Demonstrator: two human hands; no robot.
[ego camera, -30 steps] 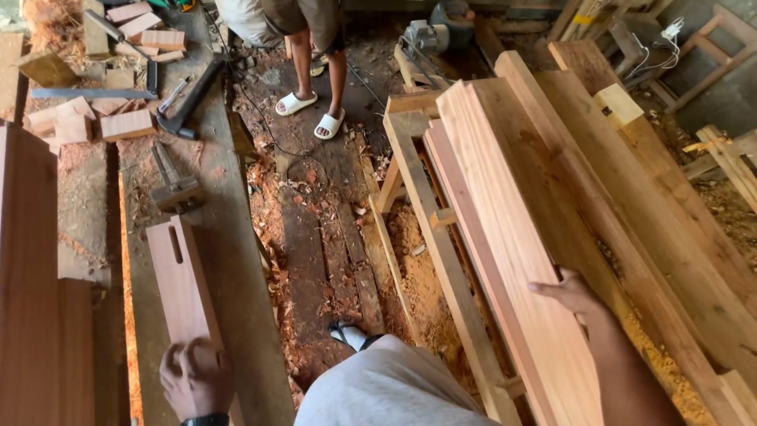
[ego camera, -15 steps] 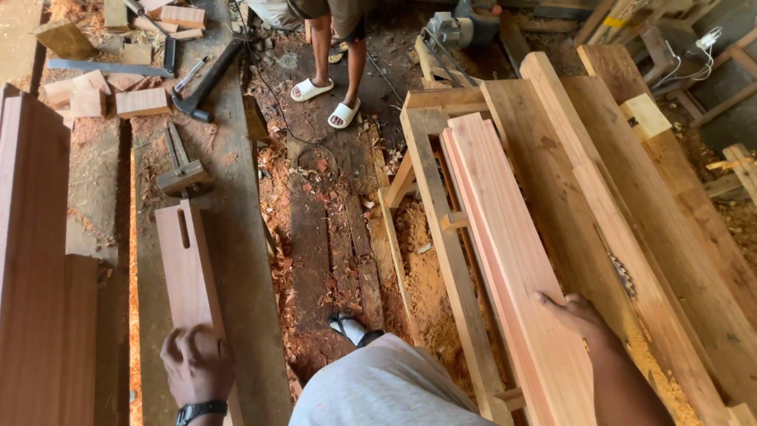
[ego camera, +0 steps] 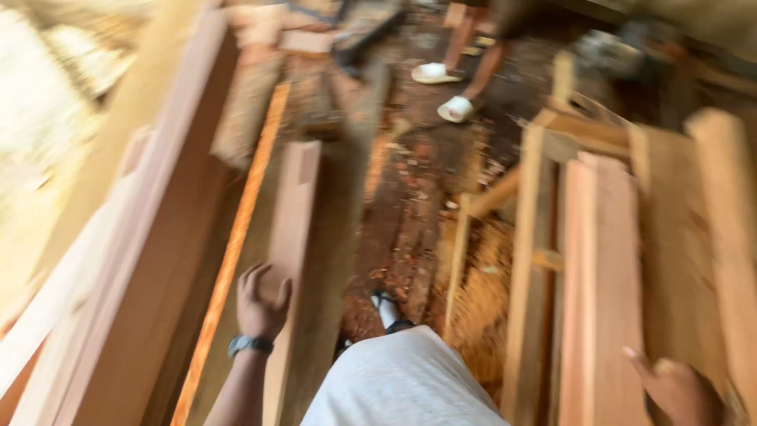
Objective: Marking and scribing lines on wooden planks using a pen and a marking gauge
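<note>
Heavy motion blur across my whole view. Overexposed glare upper left of the slotted plank [ego camera: 293,213]; dim, shadowy floor to its right. Far edges beyond it smear worst.

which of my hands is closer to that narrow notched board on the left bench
Left. Your left hand rests on the near end of the notched board; your right hand is far across, on the stacked planks.

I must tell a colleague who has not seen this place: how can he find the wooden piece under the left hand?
Start at the tall stack of reddish planks along the left edge. Just right of it, a short flat wooden piece lies lengthwise on the workbench, with the left hand resting on its near end. Unlike its neighbours, it has a narrow slot cut into its far end.
</note>
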